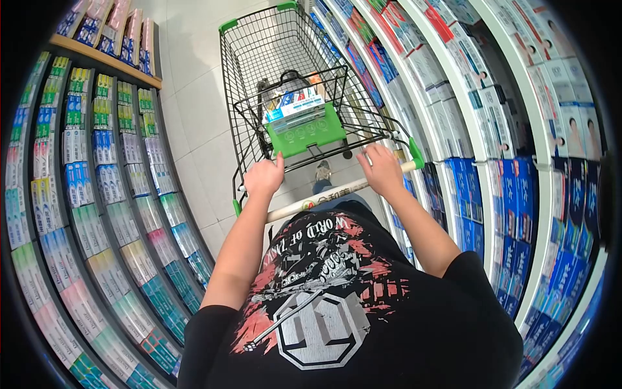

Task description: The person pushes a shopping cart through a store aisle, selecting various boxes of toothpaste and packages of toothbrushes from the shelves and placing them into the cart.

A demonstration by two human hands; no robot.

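Observation:
My left hand (264, 176) is curled closed, thumb pointing forward, just beyond the left part of the cart's pale handle bar (299, 206); nothing shows in it. Its wrist lies over the bar. Beyond the right part of the bar, my right hand (381, 167) hangs loosely, its fingers bent but apart, holding nothing. The black wire shopping cart (256, 48) stands ahead. Between the hands and the basket is a green panel (306, 133). Just behind the panel sits a white and blue box (295, 110), with a dark item (295, 83) and other small goods past it.
Shelves of toothpaste-like boxes (84, 220) line the left side. On the right, curved white shelves (476, 117) hold white, red and blue boxes close to my right arm. Pale floor tiles (194, 117) show left of the cart. A shoe (323, 171) is below the handle.

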